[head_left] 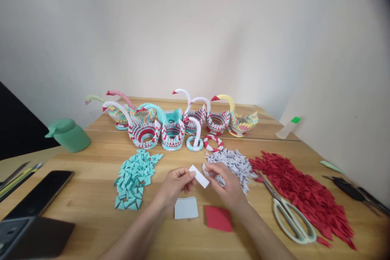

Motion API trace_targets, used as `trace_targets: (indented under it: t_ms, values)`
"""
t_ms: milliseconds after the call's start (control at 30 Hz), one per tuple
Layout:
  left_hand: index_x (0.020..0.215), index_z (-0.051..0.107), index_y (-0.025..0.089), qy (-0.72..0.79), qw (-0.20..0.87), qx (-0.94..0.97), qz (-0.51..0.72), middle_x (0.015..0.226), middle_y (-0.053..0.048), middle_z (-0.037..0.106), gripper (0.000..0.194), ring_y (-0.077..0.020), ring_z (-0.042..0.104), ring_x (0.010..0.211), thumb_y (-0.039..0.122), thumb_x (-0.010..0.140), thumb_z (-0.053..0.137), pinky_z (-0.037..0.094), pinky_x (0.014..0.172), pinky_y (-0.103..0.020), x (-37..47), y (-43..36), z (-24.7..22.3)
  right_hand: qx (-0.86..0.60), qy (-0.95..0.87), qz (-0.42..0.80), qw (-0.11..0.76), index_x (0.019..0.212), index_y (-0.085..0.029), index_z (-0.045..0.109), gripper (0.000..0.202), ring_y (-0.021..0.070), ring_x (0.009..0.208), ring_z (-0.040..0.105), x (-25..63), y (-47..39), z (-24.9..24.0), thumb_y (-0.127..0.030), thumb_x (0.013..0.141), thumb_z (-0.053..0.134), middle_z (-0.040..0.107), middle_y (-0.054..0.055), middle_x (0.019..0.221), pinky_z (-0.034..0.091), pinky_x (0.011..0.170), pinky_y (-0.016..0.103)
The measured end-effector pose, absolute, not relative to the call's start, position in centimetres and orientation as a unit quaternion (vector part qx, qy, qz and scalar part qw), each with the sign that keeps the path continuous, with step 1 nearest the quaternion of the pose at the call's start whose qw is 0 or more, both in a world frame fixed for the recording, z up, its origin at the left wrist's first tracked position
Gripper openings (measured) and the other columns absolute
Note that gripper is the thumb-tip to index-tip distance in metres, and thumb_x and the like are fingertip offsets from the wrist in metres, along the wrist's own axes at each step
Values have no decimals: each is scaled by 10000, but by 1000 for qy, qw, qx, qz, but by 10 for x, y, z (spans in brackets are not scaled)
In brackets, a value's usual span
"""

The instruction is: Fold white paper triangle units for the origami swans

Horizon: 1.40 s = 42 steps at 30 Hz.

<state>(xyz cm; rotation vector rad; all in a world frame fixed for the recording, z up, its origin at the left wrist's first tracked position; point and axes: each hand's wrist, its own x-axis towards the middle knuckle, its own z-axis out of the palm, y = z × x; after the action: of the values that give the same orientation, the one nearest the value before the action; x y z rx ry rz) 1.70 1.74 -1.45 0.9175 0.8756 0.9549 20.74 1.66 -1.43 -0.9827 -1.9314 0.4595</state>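
My left hand (179,180) pinches the upper left end of a narrow folded white paper strip (199,176). Just right of the strip is my right hand (221,176), its thumb and index finger curled close together beside a small white piece (205,170). Below my hands lie a stack of white paper (186,208) and a stack of red paper (218,218). A pile of teal folded triangles (134,178) is to the left, and a white triangle pile (233,164) sits behind my right hand. Red triangles (307,191) spread over the right side.
Several paper swans (144,132) stand at the back, with a red and white ring (213,143) in front. Scissors (292,219) lie at right. At left are a green container (68,135), a phone (39,194) and a dark box (36,237).
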Motion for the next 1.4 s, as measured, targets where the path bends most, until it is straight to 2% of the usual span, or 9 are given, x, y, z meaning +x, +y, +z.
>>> trace_targets:
  t_ms: [200, 467, 667, 767, 933, 1067, 1200, 1300, 1400]
  values:
    - [618, 581, 114, 412, 668, 455, 420, 562, 1, 543, 395, -67, 409, 471, 493, 696, 660, 306, 468, -197, 20, 17, -19, -263, -867, 11, 423, 973, -237, 623, 258, 188, 899, 546, 207, 19, -5, -53, 838, 504, 636, 55, 947, 473, 816, 380]
    - [650, 589, 121, 420, 650, 480, 413, 520, 26, 487, 386, -81, 385, 479, 497, 640, 678, 296, 474, -208, 15, 22, -16, -237, -902, -54, 358, 969, -236, 640, 215, 201, 1018, 508, 206, 23, 12, -96, 849, 530, 634, 62, 1050, 488, 830, 357]
    - [611, 554, 137, 442, 571, 521, 455, 545, 32, 454, 268, -85, 355, 515, 388, 680, 616, 278, 502, -209, 16, 21, -8, -318, -875, 87, 355, 841, -221, 665, 122, 188, 1004, 550, 192, 32, 23, -161, 856, 560, 637, 57, 1030, 453, 862, 349]
    - [646, 575, 140, 457, 515, 547, 477, 579, 26, 459, 209, -96, 367, 553, 340, 706, 574, 285, 525, -207, 17, 19, -5, -387, -806, 211, 395, 786, -197, 639, 94, 166, 885, 603, 183, 33, 19, -193, 848, 568, 660, 48, 940, 460, 804, 303]
    - [633, 558, 147, 462, 504, 555, 473, 583, 18, 449, 205, -108, 371, 568, 327, 733, 556, 291, 540, -214, 18, 16, -4, -449, -695, 359, 432, 730, -174, 591, 127, 164, 756, 603, 180, 30, 5, -283, 794, 595, 664, 42, 827, 460, 667, 261]
    - [625, 553, 151, 455, 513, 558, 468, 591, 14, 465, 188, -113, 383, 572, 308, 727, 555, 295, 543, -216, 20, 16, -6, -465, -659, 413, 424, 707, -166, 568, 185, 125, 598, 523, 182, 29, -1, -335, 772, 603, 582, -3, 646, 411, 563, 230]
    - [636, 560, 153, 461, 507, 566, 459, 589, 22, 469, 167, -107, 378, 562, 278, 742, 533, 290, 533, -209, 22, 15, -9, -471, -641, 427, 431, 694, -164, 542, 183, 108, 584, 481, 183, 28, -3, -320, 759, 613, 541, -17, 642, 378, 546, 218]
    - [656, 564, 152, 457, 514, 565, 457, 587, 26, 469, 182, -105, 383, 559, 295, 762, 527, 294, 531, -206, 23, 12, -8, -471, -623, 442, 442, 757, -167, 544, 159, 104, 587, 481, 182, 27, -3, -306, 755, 622, 531, -25, 651, 378, 546, 214]
    - [683, 568, 148, 446, 529, 563, 452, 594, 19, 488, 204, -106, 418, 564, 328, 774, 544, 321, 542, -208, 24, 11, -9, -456, -609, 454, 463, 941, -172, 561, 233, 115, 629, 519, 182, 26, -2, -289, 750, 626, 550, -22, 697, 409, 577, 221]
